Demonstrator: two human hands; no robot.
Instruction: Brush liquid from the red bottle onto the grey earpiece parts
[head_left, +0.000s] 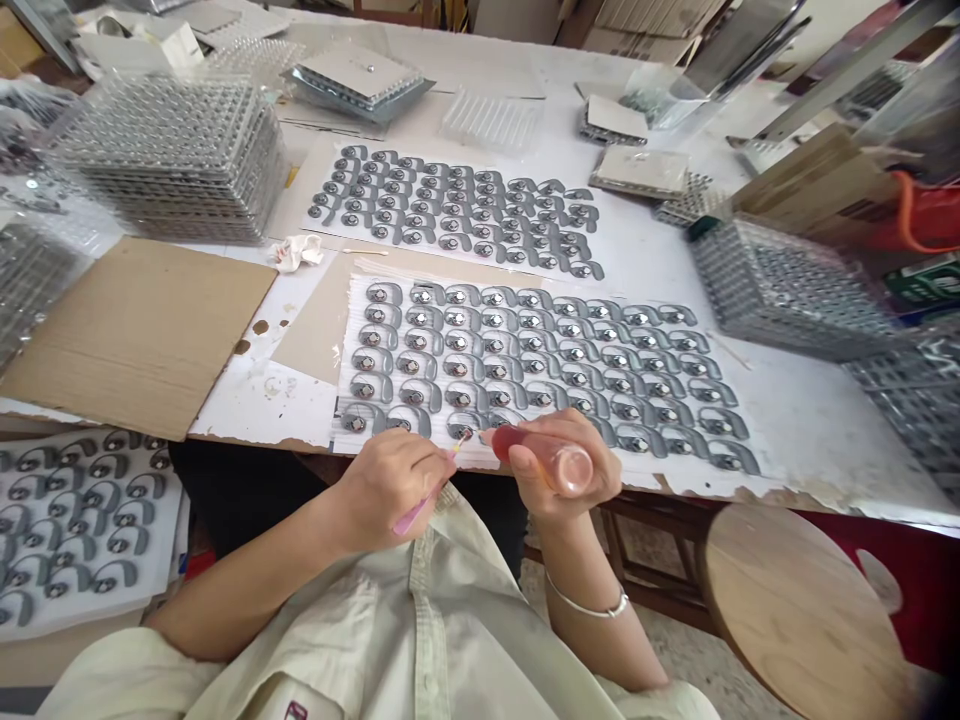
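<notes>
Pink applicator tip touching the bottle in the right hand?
Apart. The head view shows a small gap between the tip of the pink-handled applicator in the left hand and the red-filled bottle in the right hand.

Head view down over hands (394,490); edges perhaps warped.

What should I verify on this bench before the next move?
1. Left hand holds the pink-handled applicator: ok.
2. Right hand grips the clear bottle of reddish liquid: ok.
3. Applicator tip touching the grey hook-shaped part in the nearest row: cannot tell.
4. Grey parts lying in rows on the white sheet: ok.
5. Bottle's mouth open or capped: cannot tell.
</notes>
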